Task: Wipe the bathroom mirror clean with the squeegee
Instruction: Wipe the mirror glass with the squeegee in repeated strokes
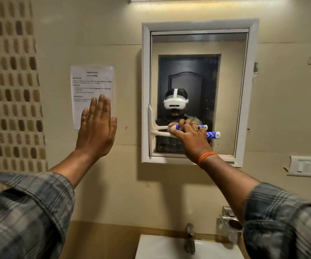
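head view: the right hand (189,136) is wrapped around the blue-and-white handle of the squeegee (162,132), whose white blade stands upright against the lower left edge of the mirror (229,90), beside the white frame (199,25). the left hand (96,128) is raised with fingers straight and close together, holding nothing, palm toward the wall near a taped paper notice (92,81). a sink (162,247) and tap (190,238) sit below.
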